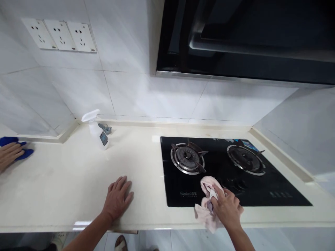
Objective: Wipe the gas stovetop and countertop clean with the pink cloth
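My right hand (228, 209) is closed around a pale pink cloth (209, 218), which lies over the front edge of the black gas stove (214, 195) and hangs down toward the counter's edge. My left hand (118, 196) rests palm down on the cream countertop (78, 181), left of the stove, holding nothing. The left burner (187, 157) sits just beyond the cloth, and the right burner (246, 158) lies farther back. Part of the control knobs (234, 184) shows beside my right hand.
A white spray bottle (96, 132) stands near the back wall, with a crumpled grey-blue item (105, 128) behind it. At the far left, another person's hand (9, 155) presses a blue cloth (24, 154). A dark range hood (246, 42) overhangs the stove. Wall sockets (60, 36) are at upper left.
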Demonstrator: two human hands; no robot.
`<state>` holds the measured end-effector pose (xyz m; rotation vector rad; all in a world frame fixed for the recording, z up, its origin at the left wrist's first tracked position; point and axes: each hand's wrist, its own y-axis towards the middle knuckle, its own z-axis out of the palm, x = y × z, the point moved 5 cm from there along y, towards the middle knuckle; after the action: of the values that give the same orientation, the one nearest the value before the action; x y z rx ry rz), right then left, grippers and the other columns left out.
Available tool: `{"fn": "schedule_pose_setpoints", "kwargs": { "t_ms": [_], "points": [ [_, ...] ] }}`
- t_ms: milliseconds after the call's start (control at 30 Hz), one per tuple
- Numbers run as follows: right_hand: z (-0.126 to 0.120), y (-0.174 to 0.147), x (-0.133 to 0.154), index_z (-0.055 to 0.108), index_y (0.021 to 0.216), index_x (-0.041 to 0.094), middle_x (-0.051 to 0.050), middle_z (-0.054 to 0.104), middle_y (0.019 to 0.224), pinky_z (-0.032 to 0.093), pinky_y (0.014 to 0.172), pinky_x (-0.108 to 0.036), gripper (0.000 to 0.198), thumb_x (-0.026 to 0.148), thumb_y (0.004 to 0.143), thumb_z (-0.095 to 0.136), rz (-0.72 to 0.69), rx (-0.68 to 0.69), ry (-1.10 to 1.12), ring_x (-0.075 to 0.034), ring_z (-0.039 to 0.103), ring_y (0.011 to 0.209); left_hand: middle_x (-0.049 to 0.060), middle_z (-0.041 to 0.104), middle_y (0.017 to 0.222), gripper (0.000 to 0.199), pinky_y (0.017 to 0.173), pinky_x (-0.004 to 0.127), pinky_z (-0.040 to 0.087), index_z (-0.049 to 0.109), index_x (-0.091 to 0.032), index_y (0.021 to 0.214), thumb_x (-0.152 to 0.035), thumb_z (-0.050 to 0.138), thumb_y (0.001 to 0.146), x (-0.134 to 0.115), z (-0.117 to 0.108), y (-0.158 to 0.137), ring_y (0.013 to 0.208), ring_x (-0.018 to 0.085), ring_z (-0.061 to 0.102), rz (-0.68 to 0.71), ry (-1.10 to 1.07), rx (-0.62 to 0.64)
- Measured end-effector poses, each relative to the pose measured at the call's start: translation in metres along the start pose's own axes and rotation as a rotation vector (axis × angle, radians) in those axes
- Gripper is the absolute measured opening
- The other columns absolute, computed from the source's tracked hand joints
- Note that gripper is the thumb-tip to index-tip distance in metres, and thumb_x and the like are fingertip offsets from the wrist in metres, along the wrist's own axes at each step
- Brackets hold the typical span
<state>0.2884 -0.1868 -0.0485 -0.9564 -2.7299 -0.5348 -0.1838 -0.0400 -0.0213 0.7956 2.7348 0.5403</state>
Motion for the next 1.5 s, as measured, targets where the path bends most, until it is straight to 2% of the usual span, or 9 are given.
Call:
{"fn": "schedule_pose_setpoints", "kwargs": {
  "t_ms": [233,467,600,767,833,967,1167,1300,1500],
  "points": [
    [0.003,0.008,0.067,0.063,0.129,0.032,-0.016,0.040,0.139,0.042,0.090,-0.060,0.047,0.054,0.088,0.054,0.081,-0.015,-0.062,-0.041,0.044,0.122,0.013,0.055,0.147,0.040,0.110,0.053,0.035,0.063,-0.023,0.129,-0.039,0.051,0.094,-0.002,-0.001,0.002,0.139,0.032,0.045,-0.011,0.017,0.035],
    [-0.005,-0.043,0.128,0.070,0.113,0.030,-0.012,0.043,0.140,0.041,0.097,-0.054,0.031,0.026,0.085,0.057,-0.278,0.016,0.087,-0.035,0.046,0.119,0.013,0.056,0.146,0.041,0.108,0.052,0.037,0.063,-0.024,0.128,-0.043,0.051,0.094,0.000,-0.001,0.005,0.138,0.032,0.047,-0.009,0.036,0.046],
    [-0.003,-0.060,0.101,0.066,0.107,0.027,-0.010,0.049,0.131,0.044,0.100,-0.045,0.030,0.022,0.079,0.055,-0.328,0.048,0.337,-0.029,0.051,0.113,0.012,0.056,0.146,0.042,0.107,0.052,0.038,0.064,-0.024,0.128,-0.043,0.049,0.095,0.001,-0.001,0.006,0.137,0.032,0.048,-0.012,0.049,0.046],
    [-0.008,-0.020,-0.005,0.052,0.125,0.020,-0.012,0.059,0.117,0.051,0.085,-0.039,0.050,0.046,0.083,0.049,0.271,-0.004,0.609,-0.027,0.062,0.097,0.011,0.057,0.147,0.041,0.107,0.051,0.038,0.064,-0.025,0.127,-0.045,0.051,0.094,0.001,0.001,0.006,0.137,0.032,0.048,-0.013,0.062,0.039],
    [-0.022,0.013,-0.024,0.048,0.132,0.020,-0.012,0.061,0.120,0.050,0.090,-0.040,0.057,0.048,0.083,0.048,0.312,-0.061,0.602,-0.029,0.062,0.104,0.011,0.057,0.146,0.040,0.107,0.050,0.038,0.065,-0.026,0.127,-0.045,0.052,0.094,0.002,0.002,0.005,0.137,0.031,0.049,-0.008,0.054,0.032],
    [-0.050,0.099,-0.002,0.051,0.139,0.015,-0.018,0.050,0.140,0.041,0.104,-0.042,0.058,0.038,0.086,0.040,0.022,-0.156,0.351,-0.032,0.045,0.131,0.010,0.057,0.147,0.040,0.108,0.050,0.037,0.064,-0.027,0.127,-0.044,0.052,0.094,0.003,0.004,0.003,0.137,0.031,0.048,-0.011,0.023,0.021],
    [-0.008,0.176,0.034,0.062,0.136,0.028,-0.015,0.052,0.131,0.049,0.088,-0.044,0.051,0.027,0.088,0.042,0.094,0.191,-0.010,-0.029,0.058,0.106,0.010,0.056,0.148,0.042,0.110,0.051,0.036,0.064,-0.027,0.129,-0.045,0.052,0.093,0.003,0.002,0.003,0.138,0.031,0.047,-0.025,0.008,0.049],
    [0.007,0.166,0.040,0.062,0.136,0.032,-0.013,0.052,0.128,0.049,0.084,-0.040,0.048,0.026,0.091,0.045,0.067,0.262,-0.096,-0.023,0.062,0.094,0.010,0.056,0.147,0.041,0.110,0.051,0.036,0.064,-0.027,0.128,-0.046,0.051,0.094,0.002,0.002,0.005,0.138,0.032,0.047,-0.034,0.011,0.065],
    [-0.008,0.097,0.040,0.061,0.136,0.032,-0.011,0.052,0.124,0.051,0.080,-0.034,0.045,0.026,0.098,0.039,-0.049,0.307,-0.205,-0.019,0.066,0.086,0.011,0.056,0.147,0.041,0.109,0.051,0.036,0.064,-0.026,0.128,-0.045,0.052,0.093,0.002,0.003,0.004,0.138,0.032,0.047,-0.031,0.001,0.040]
  ]
}}
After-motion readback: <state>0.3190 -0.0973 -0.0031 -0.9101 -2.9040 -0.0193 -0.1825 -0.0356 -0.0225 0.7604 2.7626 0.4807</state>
